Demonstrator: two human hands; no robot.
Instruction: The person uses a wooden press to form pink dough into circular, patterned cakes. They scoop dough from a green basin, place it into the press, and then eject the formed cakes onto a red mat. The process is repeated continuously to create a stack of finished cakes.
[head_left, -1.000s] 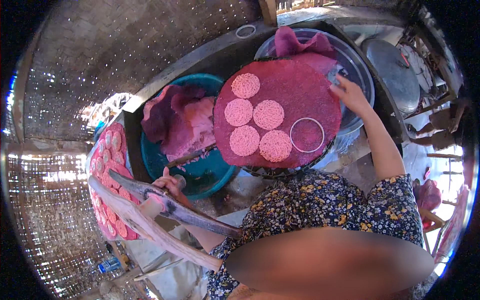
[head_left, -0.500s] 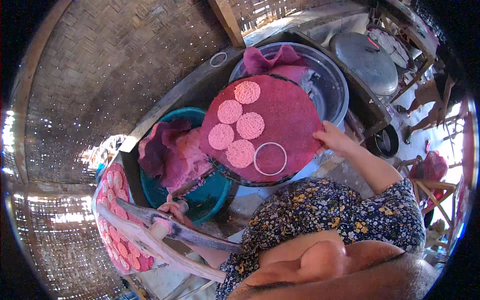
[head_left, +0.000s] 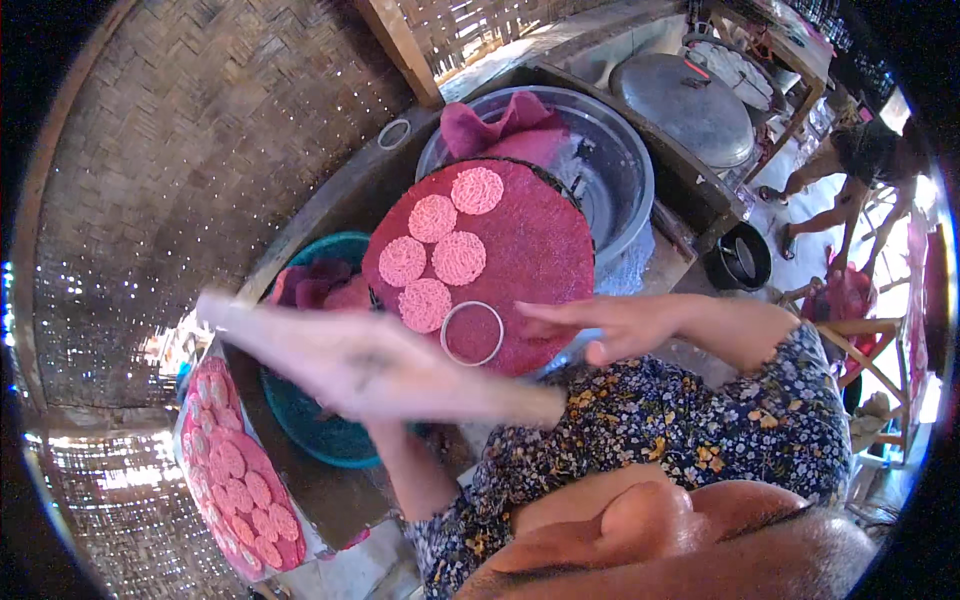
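A pale wooden two-handled press, smeared by motion, hangs across the near left side of a round tray covered with dark pink cloth. My left forearm rises behind the press, which hides my left hand's fingers; the press is held up on that side. Several pink lacy noodle rounds lie on the cloth's left part. A thin white ring rests flat below them. Over the tray's near right edge, my right hand is open, fingers stretched toward the ring, holding nothing.
Behind the tray stands a large grey basin with pink cloth. A teal basin sits at left, beside a tray of more pink rounds. A lidded metal pot is far right; beyond it, a person's legs. Another ring lies by the woven wall.
My right hand has let go of the tray's right edge and moved left over it. The press has swung up and right across the tray's near side. The view has shifted slightly.
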